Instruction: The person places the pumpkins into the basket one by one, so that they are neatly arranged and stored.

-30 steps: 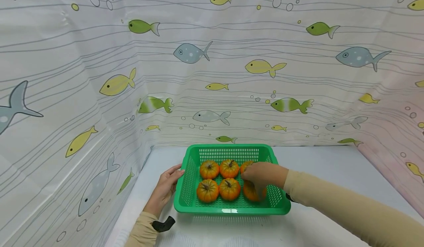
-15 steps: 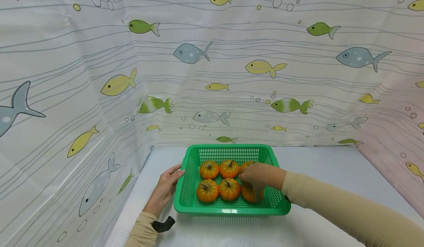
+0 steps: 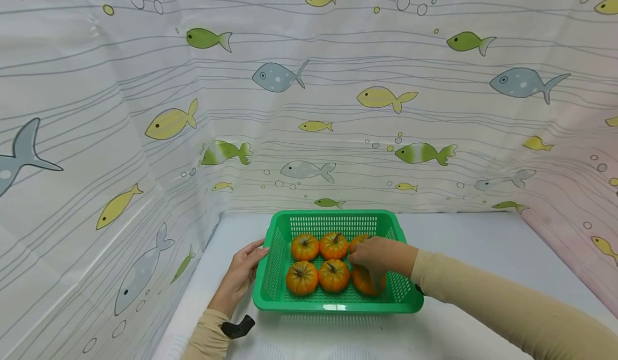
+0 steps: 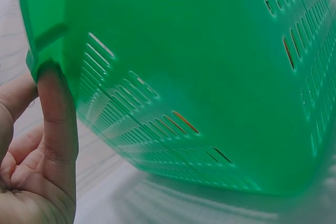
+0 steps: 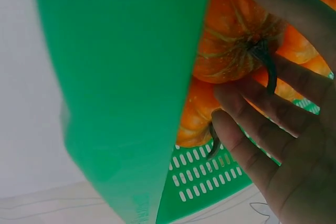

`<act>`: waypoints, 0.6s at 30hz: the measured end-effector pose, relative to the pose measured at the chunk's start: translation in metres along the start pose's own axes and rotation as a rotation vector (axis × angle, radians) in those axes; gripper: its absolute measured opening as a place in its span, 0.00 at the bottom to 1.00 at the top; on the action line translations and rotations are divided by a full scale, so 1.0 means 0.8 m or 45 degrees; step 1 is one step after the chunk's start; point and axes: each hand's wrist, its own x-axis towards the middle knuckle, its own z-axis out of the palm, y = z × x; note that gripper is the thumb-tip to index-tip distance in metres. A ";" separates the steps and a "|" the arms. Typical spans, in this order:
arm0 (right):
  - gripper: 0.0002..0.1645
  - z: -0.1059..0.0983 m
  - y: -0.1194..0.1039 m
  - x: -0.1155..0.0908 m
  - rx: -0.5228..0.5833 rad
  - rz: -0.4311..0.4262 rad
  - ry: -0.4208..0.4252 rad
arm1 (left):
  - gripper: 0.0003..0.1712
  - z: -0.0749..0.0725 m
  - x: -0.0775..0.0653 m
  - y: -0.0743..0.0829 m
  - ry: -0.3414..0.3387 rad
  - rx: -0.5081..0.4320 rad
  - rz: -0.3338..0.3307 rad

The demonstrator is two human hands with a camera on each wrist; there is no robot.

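Observation:
A green plastic basket (image 3: 285,306) holds several small orange pumpkins (image 3: 335,276) in two rows. At its left side, my left hand (image 3: 237,274) grips the rim between thumb and fingers; the left wrist view shows a finger hooked at the rim's edge. My right hand (image 3: 381,255) reaches down into the right end, over the front right pumpkin (image 3: 364,280). Thumb and fingers span that pumpkin (image 5: 236,40) in the right wrist view, its dark curved stem facing the palm. Behind it, the back right pumpkin (image 3: 359,243) is partly covered by the hand.
The basket stands on a white table (image 3: 458,242). A white curtain (image 3: 347,151) printed with fish and wavy lines rises behind the table and along both sides. A black strap (image 3: 238,328) shows at the left wrist.
The front right pumpkin has shifted slightly left with my right hand over it. My left hand and the basket have stayed in place.

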 end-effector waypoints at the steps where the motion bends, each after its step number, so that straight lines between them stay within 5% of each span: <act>1: 0.33 0.000 0.000 0.000 -0.007 -0.002 0.001 | 0.32 0.000 0.000 0.000 -0.001 0.000 -0.001; 14: 0.32 0.000 0.000 -0.002 0.012 0.000 0.012 | 0.35 0.000 0.001 -0.001 -0.005 0.015 0.023; 18: 0.30 -0.004 0.003 -0.009 0.113 0.008 0.030 | 0.34 0.001 0.000 -0.001 0.018 0.021 0.016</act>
